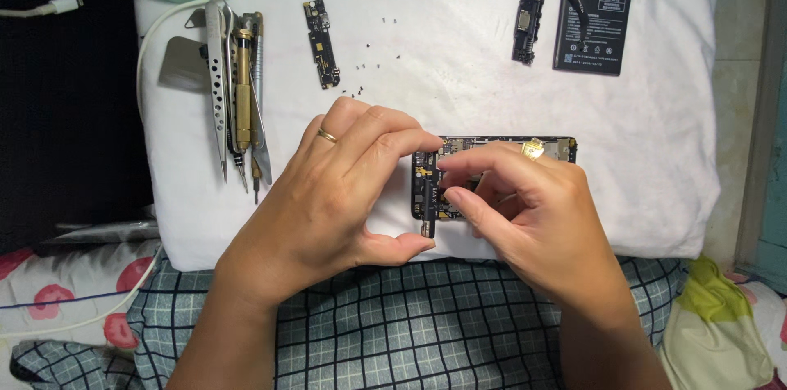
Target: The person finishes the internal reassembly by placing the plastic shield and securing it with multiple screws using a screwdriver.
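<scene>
both hands pinch at an opened phone frame on the white cloth.
the left hand steadies the phone frame between fingertips and thumb so it can't slide; the right hand pinches, fingertips pressed together, over its circuit board. the loose battery, black with a white rectangular label, lies well apart beside tiny screws.

A matt white cloth covers the work surface. The opened phone's dark circuit board looks matt with small shiny metal parts. Brushed steel tweezers lie beside a glossy brass-coloured screwdriver. The black battery looks smooth, faintly glossy.
</scene>
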